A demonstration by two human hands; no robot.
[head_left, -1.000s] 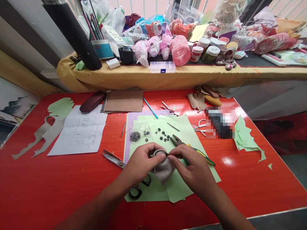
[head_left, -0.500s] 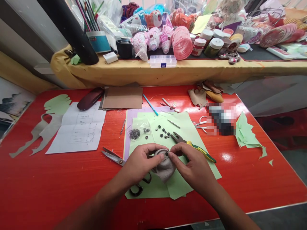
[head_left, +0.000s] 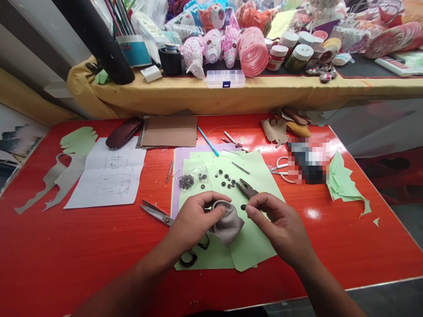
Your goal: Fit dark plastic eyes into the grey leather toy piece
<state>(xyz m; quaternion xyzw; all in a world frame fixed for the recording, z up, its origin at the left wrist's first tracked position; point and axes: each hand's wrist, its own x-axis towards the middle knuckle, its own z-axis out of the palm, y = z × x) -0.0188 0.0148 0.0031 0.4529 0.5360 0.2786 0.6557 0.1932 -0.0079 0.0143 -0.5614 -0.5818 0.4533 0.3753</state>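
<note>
My left hand [head_left: 193,220] grips a small grey felt piece [head_left: 228,222] with a ring-shaped opening at its top, over green paper sheets [head_left: 246,240] on the red table. My right hand [head_left: 279,224] has its fingers pinched together just right of the felt. A small dark ring-shaped snap [head_left: 243,207] lies on the paper by its fingertips. Whether they hold anything I cannot tell. Pliers [head_left: 246,188] lie partly under the right hand. Several loose dark snaps [head_left: 226,179] and a small clear bag of them [head_left: 188,180] sit just beyond.
Large scissors [head_left: 158,213] lie left of my left hand, small white scissors [head_left: 280,168] to the right. A white pattern sheet [head_left: 109,174], grey and green cutouts, brown card [head_left: 170,131], a blue pen [head_left: 208,141] and green scraps [head_left: 343,185] lie around. A cluttered shelf stands behind.
My right hand has drawn back to the right, away from the felt piece's opening. A small dark snap now lies on the paper between hand and felt. My left hand keeps its hold.
</note>
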